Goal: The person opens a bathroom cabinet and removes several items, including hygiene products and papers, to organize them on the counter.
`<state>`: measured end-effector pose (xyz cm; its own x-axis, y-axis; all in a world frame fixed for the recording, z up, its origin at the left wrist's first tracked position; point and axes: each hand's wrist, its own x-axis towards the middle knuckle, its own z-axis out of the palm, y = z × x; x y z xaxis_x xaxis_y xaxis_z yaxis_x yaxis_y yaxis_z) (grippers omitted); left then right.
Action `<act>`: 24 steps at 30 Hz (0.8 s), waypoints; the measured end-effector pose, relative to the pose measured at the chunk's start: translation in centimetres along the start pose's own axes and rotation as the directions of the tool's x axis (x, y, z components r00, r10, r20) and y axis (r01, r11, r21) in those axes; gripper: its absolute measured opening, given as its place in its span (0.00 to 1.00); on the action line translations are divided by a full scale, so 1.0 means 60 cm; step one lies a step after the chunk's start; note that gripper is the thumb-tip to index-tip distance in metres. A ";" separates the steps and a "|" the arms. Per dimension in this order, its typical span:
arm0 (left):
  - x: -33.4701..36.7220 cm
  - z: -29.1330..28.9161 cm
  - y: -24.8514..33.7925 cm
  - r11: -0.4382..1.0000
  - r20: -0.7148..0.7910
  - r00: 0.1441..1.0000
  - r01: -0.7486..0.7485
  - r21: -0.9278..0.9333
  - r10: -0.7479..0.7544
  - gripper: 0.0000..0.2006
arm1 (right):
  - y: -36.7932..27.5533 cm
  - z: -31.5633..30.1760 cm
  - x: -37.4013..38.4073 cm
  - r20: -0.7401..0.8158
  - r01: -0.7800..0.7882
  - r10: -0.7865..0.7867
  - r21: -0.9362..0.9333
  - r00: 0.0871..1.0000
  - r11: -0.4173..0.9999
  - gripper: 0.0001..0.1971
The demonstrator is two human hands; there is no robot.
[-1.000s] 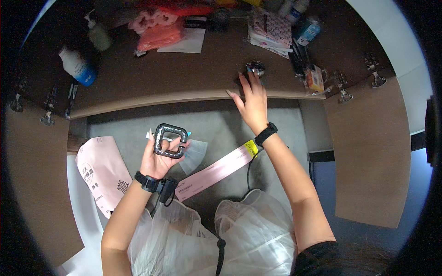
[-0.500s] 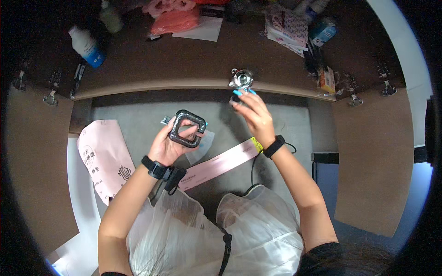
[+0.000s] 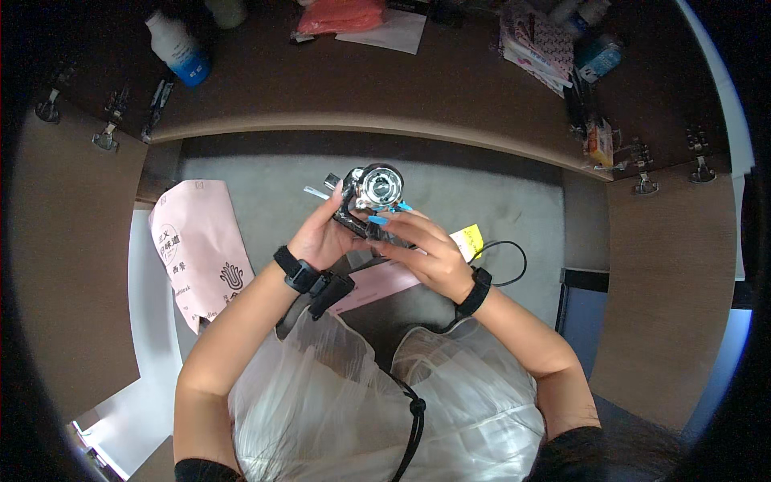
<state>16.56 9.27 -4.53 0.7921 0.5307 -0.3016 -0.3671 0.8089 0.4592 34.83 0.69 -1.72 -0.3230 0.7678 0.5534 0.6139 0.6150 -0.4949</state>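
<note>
My left hand (image 3: pixel 321 238) is closed round a black, glossy, square-shaped frame (image 3: pixel 348 222) with rounded corners, now partly hidden. From the right, my right hand (image 3: pixel 428 255) grips a shiny silver round device (image 3: pixel 381 187) with a ringed, lens-like face. The silver device is up against the frame and covers part of it; whether they are joined, I cannot tell. A thin pale strip (image 3: pixel 316 193) sticks out beside my left fingers. Beneath my hands, a long pink paper strip (image 3: pixel 377 287) with a yellow end lies on the grey surface.
A pink printed paper bag (image 3: pixel 201 245) lies at the left. The brown shelf edge (image 3: pixel 361 123) crosses beyond my hands, bearing a white-and-blue bottle (image 3: pixel 178 50), a red plastic bag (image 3: pixel 344 15) and patterned packets (image 3: pixel 536 46). A black cable (image 3: pixel 524 261) loops at right. Hinged doors stand both sides.
My right hand has brought the silver device from the shelf edge down and left to the black frame in my left hand. The view has shifted, so the shelf sits higher.
</note>
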 end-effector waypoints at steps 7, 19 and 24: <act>-0.002 -0.011 0.002 0.996 0.012 1.000 -0.013 0.085 0.012 0.22 | -0.003 -0.002 -0.006 0.125 0.094 -0.094 0.003 0.988 0.996 0.16; -0.011 0.001 0.004 0.983 -0.157 0.987 -0.018 0.182 0.047 0.19 | -0.018 -0.001 -0.021 0.046 -0.343 0.340 0.182 0.939 0.922 0.35; -0.013 -0.003 0.009 0.971 -0.114 0.992 -0.031 0.239 0.059 0.19 | -0.010 -0.006 0.011 0.099 -0.370 0.357 0.279 0.929 0.886 0.41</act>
<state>15.64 9.33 -4.17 0.7079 0.6033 -0.3674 -0.2639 0.7084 0.6546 34.48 0.75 -0.81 -0.1520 0.9505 0.2708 0.4627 0.3106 -0.8303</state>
